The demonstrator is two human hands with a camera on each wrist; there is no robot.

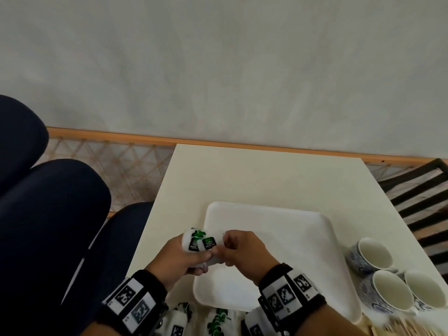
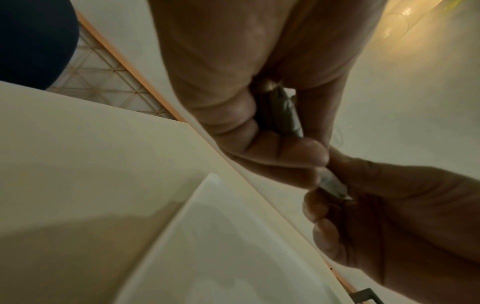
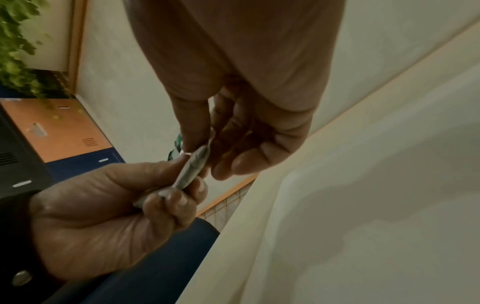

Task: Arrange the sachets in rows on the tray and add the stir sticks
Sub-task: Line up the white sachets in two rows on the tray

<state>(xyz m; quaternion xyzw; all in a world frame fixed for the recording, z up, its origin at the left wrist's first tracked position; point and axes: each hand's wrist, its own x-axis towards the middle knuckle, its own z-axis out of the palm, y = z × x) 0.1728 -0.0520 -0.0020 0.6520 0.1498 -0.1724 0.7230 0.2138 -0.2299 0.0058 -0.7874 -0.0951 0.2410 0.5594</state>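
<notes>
Above the left edge of the white tray [image 1: 291,241], my left hand [image 1: 194,260] grips a small bunch of white and green tea sachets [image 1: 192,241] upright. My right hand [image 1: 224,249] pinches the rightmost sachet [image 1: 209,242] of that bunch between thumb and fingers. In the left wrist view the left hand [image 2: 259,144] curls round the bunch [image 2: 288,117], and the sachet's edge [image 2: 333,185] sits in the other hand's pinch. The right wrist view shows the pinched sachet [image 3: 193,166] above the tray [image 3: 376,205]. No sachet shows on the visible part of the tray. Blurred wooden stir sticks [image 1: 409,328] lie at the bottom right.
More sachets [image 1: 219,320] lie on the cream table [image 1: 266,175] near its front edge, under my wrists. Three blue-patterned cups [image 1: 371,254] stand right of the tray. Dark blue seats [image 1: 53,214] are on the left and a black chair [image 1: 421,200] on the right.
</notes>
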